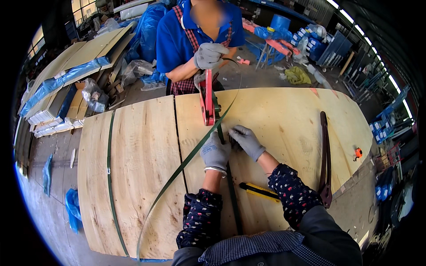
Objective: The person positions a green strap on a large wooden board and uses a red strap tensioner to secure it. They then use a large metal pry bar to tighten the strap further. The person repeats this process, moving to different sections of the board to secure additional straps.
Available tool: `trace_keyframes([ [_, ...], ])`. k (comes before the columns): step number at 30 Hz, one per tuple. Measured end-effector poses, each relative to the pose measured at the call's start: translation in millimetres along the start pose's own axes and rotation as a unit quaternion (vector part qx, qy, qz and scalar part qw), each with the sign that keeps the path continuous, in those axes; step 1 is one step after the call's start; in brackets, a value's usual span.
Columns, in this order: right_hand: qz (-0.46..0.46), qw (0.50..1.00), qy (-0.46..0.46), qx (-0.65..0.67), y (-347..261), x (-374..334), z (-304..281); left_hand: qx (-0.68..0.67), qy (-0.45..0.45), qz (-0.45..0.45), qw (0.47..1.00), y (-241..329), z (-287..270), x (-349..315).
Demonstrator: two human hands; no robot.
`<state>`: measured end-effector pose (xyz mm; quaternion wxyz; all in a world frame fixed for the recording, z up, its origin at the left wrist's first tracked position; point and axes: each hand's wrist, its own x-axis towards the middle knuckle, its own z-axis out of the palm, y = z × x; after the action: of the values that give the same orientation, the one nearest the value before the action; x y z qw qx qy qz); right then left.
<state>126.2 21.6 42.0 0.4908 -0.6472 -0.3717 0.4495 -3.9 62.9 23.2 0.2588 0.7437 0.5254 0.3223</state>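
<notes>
My gloved left hand [216,150] is closed at the dark green strap [232,195] that runs over the wooden panel [142,177], just below a red strapping tensioner [207,102]. Close by on the right, my gloved right hand [248,141] has its fingers curled in beside the strap; what they hold, if anything, is hidden. Across the panel, a co-worker's gloved hand [210,56] grips the tensioner's handle. A loose length of green strap [182,165] loops from the tensioner down to the panel's near left edge.
On the panel lie a yellow and black utility knife [259,192], long-handled dark red cutters [325,164] and an orange tape measure [358,153]. Another green strap [109,173] crosses the panel's left part. Stacked boards [75,62] stand at the far left.
</notes>
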Motion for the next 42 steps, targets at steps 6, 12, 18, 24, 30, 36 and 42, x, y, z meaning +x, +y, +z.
trace_keyframes([
  [6,-0.203,0.923,0.097,-0.311,20,38,5,-0.042,0.004,0.007,0.999,1,1,0],
  [12,-0.167,0.962,-0.064,-0.204,20,33,-2,-0.123,-0.061,0.013,0.99,-14,-3,7],
  [18,-0.15,0.943,-0.074,-0.287,7,17,1,-0.275,-0.176,0.024,0.945,-34,-11,12],
  [24,-0.228,0.865,-0.01,-0.446,-11,3,6,-0.312,-0.224,-0.023,0.923,-29,-24,13],
  [30,-0.292,0.837,-0.016,-0.462,-8,9,2,-0.35,-0.242,-0.038,0.904,-31,-21,13],
  [36,-0.191,0.956,-0.095,-0.199,-3,7,-2,-0.339,-0.246,-0.042,0.907,-31,-25,10],
  [42,-0.266,0.917,-0.093,-0.281,0,14,-9,-0.345,-0.242,-0.041,0.906,-31,-28,8],
])
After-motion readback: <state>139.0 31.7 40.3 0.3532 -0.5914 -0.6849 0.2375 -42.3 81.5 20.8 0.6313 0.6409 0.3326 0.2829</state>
